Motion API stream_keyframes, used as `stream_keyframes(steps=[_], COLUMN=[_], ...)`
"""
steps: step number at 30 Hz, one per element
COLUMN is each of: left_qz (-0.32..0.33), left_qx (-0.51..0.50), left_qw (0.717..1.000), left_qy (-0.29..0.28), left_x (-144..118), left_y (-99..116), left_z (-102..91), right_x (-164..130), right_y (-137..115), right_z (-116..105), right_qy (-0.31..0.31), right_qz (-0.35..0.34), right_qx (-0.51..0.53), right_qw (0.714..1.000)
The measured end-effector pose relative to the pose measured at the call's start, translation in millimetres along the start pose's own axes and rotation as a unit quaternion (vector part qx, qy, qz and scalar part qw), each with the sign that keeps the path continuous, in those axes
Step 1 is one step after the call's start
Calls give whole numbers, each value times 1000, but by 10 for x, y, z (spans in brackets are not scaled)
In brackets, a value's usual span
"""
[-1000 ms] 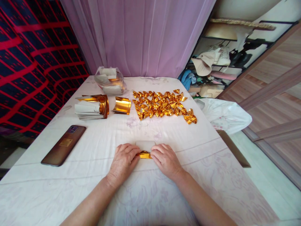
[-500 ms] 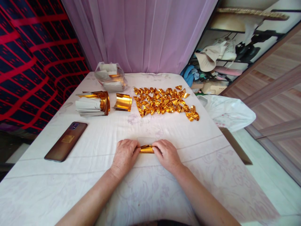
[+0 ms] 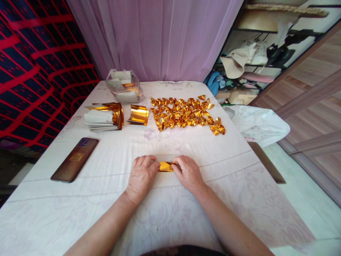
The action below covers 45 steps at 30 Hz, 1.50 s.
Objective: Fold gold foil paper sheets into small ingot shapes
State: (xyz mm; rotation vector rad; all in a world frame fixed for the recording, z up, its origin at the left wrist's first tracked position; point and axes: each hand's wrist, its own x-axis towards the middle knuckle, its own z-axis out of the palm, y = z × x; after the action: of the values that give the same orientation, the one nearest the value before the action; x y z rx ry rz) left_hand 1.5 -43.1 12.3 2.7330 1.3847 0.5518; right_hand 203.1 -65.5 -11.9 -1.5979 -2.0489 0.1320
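A small gold foil paper (image 3: 165, 166) lies on the white cloth of the table (image 3: 186, 149), folded into a narrow strip. My left hand (image 3: 141, 175) presses its left end and my right hand (image 3: 188, 173) pinches its right end. Both hands rest on the cloth, fingers curled over the foil. Further back lies a heap of several folded gold foil pieces (image 3: 186, 113). To its left sit a curled gold sheet (image 3: 138, 115) and a stack of gold and white sheets (image 3: 103, 117).
A dark phone (image 3: 75, 159) lies face down at the left. A clear plastic bag of sheets (image 3: 124, 86) stands at the back. A white plastic bag (image 3: 257, 124) hangs off the right edge. A purple curtain and cluttered shelves are behind.
The white flap above the gold strip has been folded down and is gone from sight. My hands have stayed on the strip, fingers working closer over it.
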Motion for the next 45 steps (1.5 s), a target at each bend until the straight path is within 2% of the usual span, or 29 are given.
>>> stream_keyframes(steps=[3, 5, 9, 17, 40, 45], left_qz=[63, 78, 64, 43, 40, 36], left_qx=[27, 30, 33, 34, 33, 29], left_qw=[998, 996, 997, 997, 996, 996], left_qy=[-3, -2, -18, -58, -75, -78], left_x=[-73, -127, -206, -241, -257, -245], left_y=[88, 151, 222, 221, 230, 237], left_z=[-12, 4, 51, 56, 76, 67], right_x=[-1, -3, -6, 1, -27, -16], right_y=[-6, -6, -4, -2, -37, -120], right_z=[2, 6, 15, -8, -52, -37], right_qy=[3, 5, 8, 14, 15, 8], right_qz=[2, 1, 6, 0, -3, 25], right_qx=[3, 4, 6, 18, 47, 9], right_qw=[1000, 1000, 1000, 1000, 999, 1000])
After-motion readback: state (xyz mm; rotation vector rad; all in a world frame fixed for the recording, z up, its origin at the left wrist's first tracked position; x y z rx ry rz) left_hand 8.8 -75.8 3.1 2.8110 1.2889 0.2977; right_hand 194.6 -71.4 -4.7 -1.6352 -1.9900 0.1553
